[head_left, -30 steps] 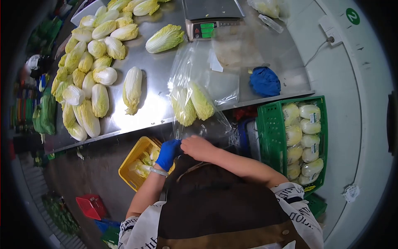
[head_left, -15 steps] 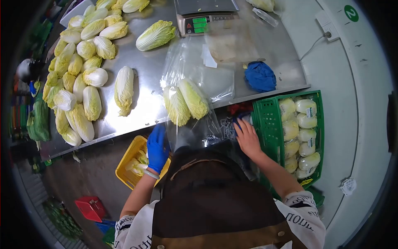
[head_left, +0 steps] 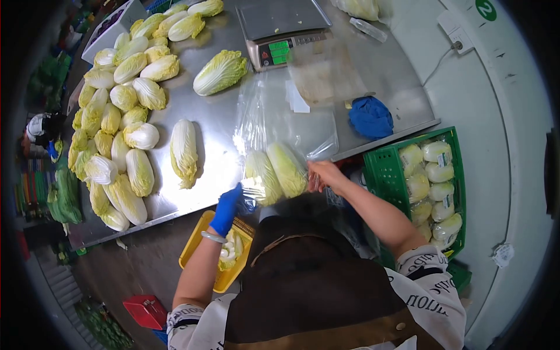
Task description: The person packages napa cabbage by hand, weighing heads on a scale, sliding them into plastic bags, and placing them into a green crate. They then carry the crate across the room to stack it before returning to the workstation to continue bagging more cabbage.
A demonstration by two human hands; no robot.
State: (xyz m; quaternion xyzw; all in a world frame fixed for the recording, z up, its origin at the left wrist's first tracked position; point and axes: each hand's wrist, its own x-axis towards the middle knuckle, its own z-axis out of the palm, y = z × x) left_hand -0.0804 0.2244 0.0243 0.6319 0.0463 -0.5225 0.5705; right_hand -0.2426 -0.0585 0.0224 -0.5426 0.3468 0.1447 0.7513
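Observation:
Two napa cabbages, one on the left [head_left: 261,177] and one on the right [head_left: 287,169], lie side by side at the table's front edge inside a clear plastic bag [head_left: 248,131]. My left hand [head_left: 227,210], in a blue glove, is closed at the bag's left edge, its fingertips partly hidden. On the other side, my bare right hand [head_left: 324,176] pinches the bag's edge beside the right cabbage. A single napa cabbage [head_left: 184,153] lies farther left, and another [head_left: 220,72] sits behind the bag.
Many napa cabbages [head_left: 123,93] are heaped on the left of the steel table [head_left: 219,125]. A digital scale [head_left: 283,35] stands at the back, a crumpled blue bundle [head_left: 371,118] at right. Beside me are a green crate [head_left: 386,169] of wrapped cabbages and a yellow basket [head_left: 198,236] holding leaves.
My right hand has come up and left from beside the green crate to the bag's edge. The bag's front end is drawn up around the two cabbages. The whole view has shifted slightly.

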